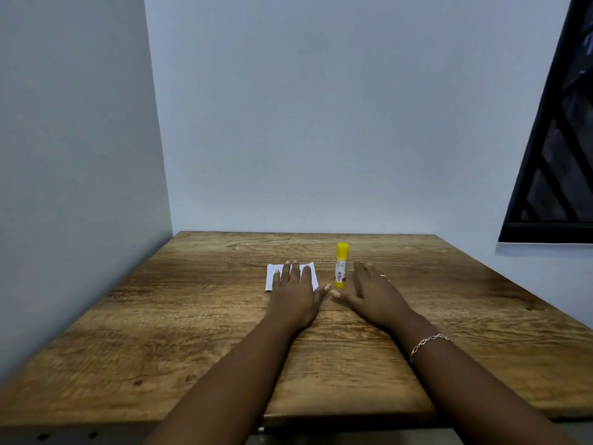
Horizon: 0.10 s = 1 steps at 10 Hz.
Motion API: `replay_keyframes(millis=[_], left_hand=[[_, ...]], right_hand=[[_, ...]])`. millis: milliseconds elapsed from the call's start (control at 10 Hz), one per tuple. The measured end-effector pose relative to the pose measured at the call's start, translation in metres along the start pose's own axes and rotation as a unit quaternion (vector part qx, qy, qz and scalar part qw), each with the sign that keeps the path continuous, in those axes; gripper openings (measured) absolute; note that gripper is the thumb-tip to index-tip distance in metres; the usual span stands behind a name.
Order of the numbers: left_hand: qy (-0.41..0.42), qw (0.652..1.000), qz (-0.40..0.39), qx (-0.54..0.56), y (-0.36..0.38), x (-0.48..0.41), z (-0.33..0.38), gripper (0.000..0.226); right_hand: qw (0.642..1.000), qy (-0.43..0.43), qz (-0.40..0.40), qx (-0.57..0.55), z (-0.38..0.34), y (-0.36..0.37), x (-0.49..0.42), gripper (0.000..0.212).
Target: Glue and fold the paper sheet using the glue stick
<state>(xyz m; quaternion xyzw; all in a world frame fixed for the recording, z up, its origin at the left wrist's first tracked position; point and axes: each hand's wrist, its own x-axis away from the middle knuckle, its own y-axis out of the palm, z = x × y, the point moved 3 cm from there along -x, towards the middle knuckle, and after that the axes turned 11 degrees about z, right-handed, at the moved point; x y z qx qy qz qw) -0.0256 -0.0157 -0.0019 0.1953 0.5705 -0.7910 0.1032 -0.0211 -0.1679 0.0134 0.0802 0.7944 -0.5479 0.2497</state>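
Where the frame ends at the bottom, both forearms are cut off, so I see nothing of the person beyond them. The near edge of the desk (192,332) runs under the arms, and what lies below it is too dark to make out. A thin chain bracelet (428,343) sits on the right wrist.

Further in, the left hand (293,295) lies flat with its fingers straight, pressing on the paper sheet (275,273). It hides most of the white sheet, so I see only the left part, the far edge and a sliver at the right. I cannot tell whether the sheet is folded.

The right hand (372,297) is open too, fingers spread and holding nothing, low over the wood just right of the glue stick (341,266). It is a little blurred, and I cannot tell whether it rests on the desk or hovers. A ring (384,277) shows on one finger. The two thumb tips lie near each other, just in front of the stick.

The yellow glue stick stands upright with its cap on, between the two hands and just right of the sheet. Its label print is too small to read.

Beyond is a plain pale wall (321,123), and a dark window (558,162) is cut off by the right edge.
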Motion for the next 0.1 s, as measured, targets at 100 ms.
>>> replay_keyframes(millis=[100], left_hand=[[0.006, 1.0, -0.025, -0.013, -0.0009, 0.0091, 0.0001, 0.066]], right_hand=[[0.996, 0.004, -0.088, 0.03, -0.0024, 0.0062, 0.0112, 0.084]])
